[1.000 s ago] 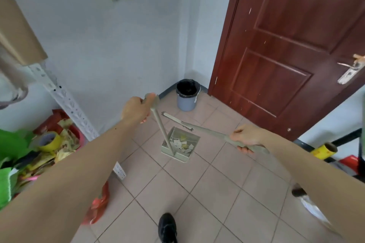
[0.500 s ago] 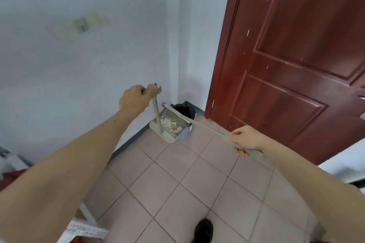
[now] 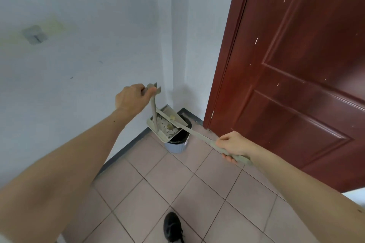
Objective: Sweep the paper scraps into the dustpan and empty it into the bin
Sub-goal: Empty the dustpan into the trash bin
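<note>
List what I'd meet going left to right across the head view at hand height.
Wall → left hand → dustpan held over the bin → right hand gripping the broom → door.

No text, label, brand, number or sign can be read anywhere.

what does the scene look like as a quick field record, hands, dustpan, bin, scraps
left hand: grips top of upright handle of beige plastic dustpan
right hand: grips handle of long beige broom
dustpan: held in the air over the bin
bin: grey-blue round plastic bin, black liner, in corner by red-brown wooden door
scraps: white and yellow paper scraps still in dustpan
</note>
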Tool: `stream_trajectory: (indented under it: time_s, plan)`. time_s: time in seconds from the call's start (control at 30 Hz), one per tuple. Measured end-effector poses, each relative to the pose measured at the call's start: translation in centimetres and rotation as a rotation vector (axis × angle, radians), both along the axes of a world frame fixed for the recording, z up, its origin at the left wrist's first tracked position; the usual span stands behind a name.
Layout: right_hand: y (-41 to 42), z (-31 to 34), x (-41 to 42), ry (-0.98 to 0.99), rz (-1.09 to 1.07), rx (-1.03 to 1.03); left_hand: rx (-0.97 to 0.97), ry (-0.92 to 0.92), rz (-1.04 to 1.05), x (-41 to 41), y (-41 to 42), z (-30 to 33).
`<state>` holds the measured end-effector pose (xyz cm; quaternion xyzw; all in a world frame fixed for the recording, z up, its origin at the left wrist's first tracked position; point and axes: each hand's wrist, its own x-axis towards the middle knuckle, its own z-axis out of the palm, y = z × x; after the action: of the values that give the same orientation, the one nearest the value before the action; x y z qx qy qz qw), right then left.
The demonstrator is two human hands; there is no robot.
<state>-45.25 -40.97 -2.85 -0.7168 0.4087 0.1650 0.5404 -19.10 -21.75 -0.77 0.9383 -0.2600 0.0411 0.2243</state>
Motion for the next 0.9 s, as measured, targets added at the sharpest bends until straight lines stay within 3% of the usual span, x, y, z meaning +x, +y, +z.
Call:
stream_trajectory:
  time_s: [0.23,0.37,0.77,0.9]
  plan:
    - [-5.1,-0.8,4.5,0.031,-0.002,0.022,0.056,-0.010,-0.055,5.0,-4.5,0.4]
    - [-7.9,-1.0,5.2,0.017,-0.044,0.045,0.199,-0.054,-0.181,4.5,-7.5,-0.3]
    - [-16.1,-2.0,2.6,0.055,-0.050,0.044,0.667,-0.195,-0.558,-6.1,-11.6,-5.5]
    - [-17.9,-2.3,0.9,0.041,-0.063,0.052,0.728,-0.173,-0.532,-9.6,-11.7,-7.5]
